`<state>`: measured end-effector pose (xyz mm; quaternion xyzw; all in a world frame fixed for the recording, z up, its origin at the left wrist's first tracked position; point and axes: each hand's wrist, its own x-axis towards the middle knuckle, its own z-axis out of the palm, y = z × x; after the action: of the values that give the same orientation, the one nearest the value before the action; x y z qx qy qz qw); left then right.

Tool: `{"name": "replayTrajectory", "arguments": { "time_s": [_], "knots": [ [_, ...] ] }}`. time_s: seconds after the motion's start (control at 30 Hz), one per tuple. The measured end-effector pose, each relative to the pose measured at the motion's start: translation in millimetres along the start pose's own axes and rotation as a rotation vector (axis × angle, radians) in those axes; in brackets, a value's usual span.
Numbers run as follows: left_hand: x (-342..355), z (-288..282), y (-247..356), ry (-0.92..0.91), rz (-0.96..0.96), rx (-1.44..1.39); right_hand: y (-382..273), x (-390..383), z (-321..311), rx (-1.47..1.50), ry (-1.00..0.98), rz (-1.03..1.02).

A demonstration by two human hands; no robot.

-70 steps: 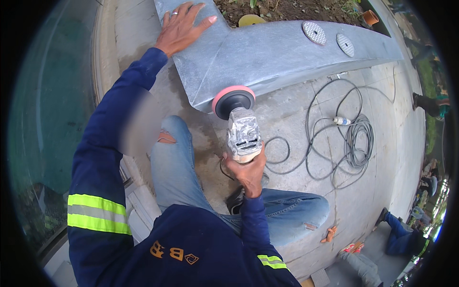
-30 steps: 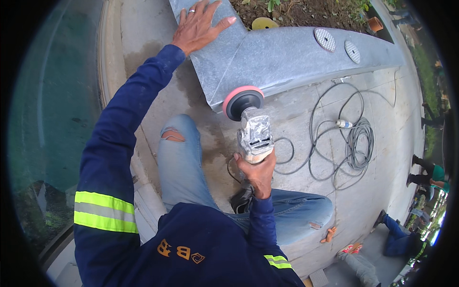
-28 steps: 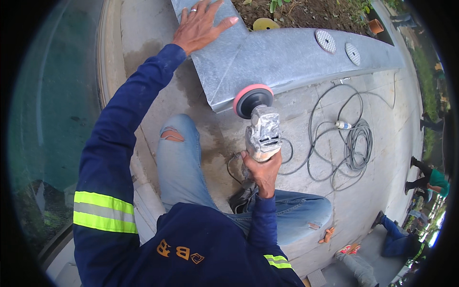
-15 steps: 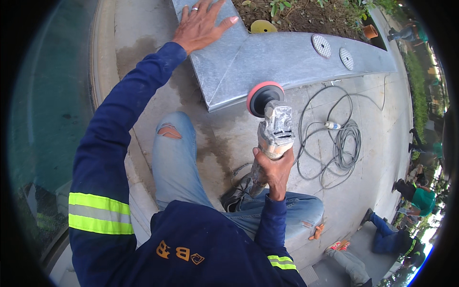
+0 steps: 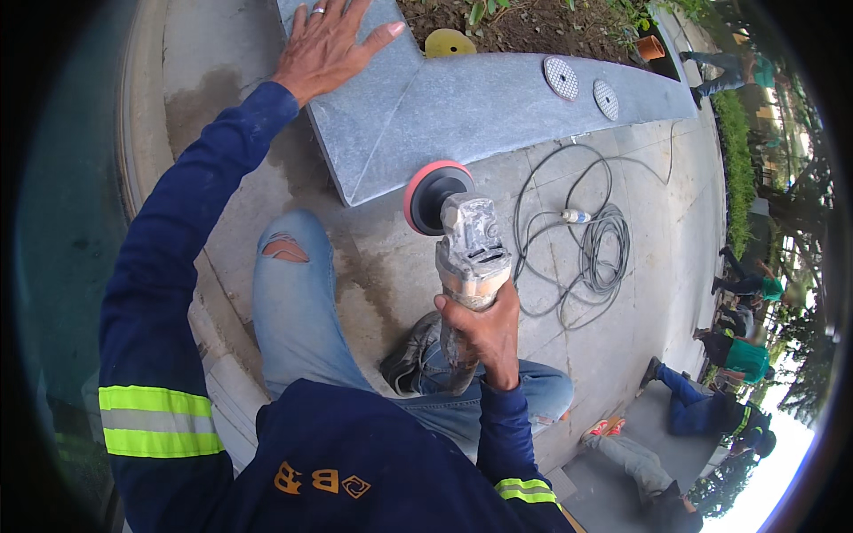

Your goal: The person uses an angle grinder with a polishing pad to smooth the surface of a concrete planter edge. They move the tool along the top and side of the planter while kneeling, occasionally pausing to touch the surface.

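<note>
Grinder (image 5: pixel 466 249) clamped in the right hand (image 5: pixel 484 324), its red pad (image 5: pixel 426 195) against the grey stone slab's (image 5: pixel 462 111) front edge; left hand (image 5: pixel 324 44) flat, bracing on top; polishing under way; steady pressure along the edge looks needed.

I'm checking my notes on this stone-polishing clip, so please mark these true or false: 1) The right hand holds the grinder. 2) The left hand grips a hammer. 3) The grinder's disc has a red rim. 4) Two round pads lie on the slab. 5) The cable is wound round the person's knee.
1) True: the right hand grips the grinder by its body.
2) False: the left hand lies flat and open on the grey stone slab.
3) True: the disc has a red rim and meets the slab's edge.
4) True: two round pads lie on the slab.
5) False: the cable lies coiled on the paving, apart from the knee.
</note>
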<state>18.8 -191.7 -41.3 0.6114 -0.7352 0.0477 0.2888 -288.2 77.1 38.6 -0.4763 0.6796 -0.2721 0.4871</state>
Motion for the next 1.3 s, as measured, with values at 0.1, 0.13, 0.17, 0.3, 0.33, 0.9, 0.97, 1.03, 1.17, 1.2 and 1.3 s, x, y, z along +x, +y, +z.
{"name": "replayTrajectory", "arguments": {
  "time_s": [0.1, 0.13, 0.17, 0.3, 0.33, 0.9, 0.97, 1.03, 1.17, 1.2, 1.3],
  "knots": [
    [1.3, -4.0, 2.1, 0.007, 0.008, -0.022, 4.3, 19.1, -28.0, 0.023, 0.052, 0.009],
    [1.2, -5.3, 3.8, 0.004, 0.008, -0.025, 2.5, 24.5, -34.9, 0.023, 0.070, 0.026],
    [2.5, -7.3, 4.8, 0.004, 0.010, -0.028, -0.7, 28.7, -40.6, 0.023, 0.091, 0.040],
    [1.5, -5.6, 3.5, 0.054, 0.034, 0.024, -14.2, 28.0, -38.1, -0.029, 0.060, 0.032],
    [1.7, -3.9, 3.5, 0.079, 0.039, 0.026, -13.3, 24.0, -34.2, -0.020, 0.054, 0.015],
    [3.0, -2.3, 1.2, 0.086, 0.028, 0.011, -45.3, 14.2, -33.4, -0.126, 0.009, 0.085],
    [2.0, -1.9, 3.3, 0.121, 0.035, 0.045, -49.2, 17.3, -36.4, -0.132, 0.001, 0.078],
    [0.9, -5.0, 1.8, 0.103, 0.026, 0.010, -52.4, 17.5, -32.6, -0.127, -0.011, 0.091],
    [1.8, -1.3, 3.3, 0.097, 0.017, 0.002, -55.7, 3.8, -15.5, -0.149, -0.140, 0.076],
    [1.8, 0.4, 3.3, 0.102, 0.016, -0.008, -60.2, 1.3, -10.9, -0.166, -0.170, 0.066],
    [3.0, 1.0, 1.6, 0.107, 0.004, -0.027, -57.6, -5.7, 0.9, -0.170, -0.197, 0.032]
  ]
}}
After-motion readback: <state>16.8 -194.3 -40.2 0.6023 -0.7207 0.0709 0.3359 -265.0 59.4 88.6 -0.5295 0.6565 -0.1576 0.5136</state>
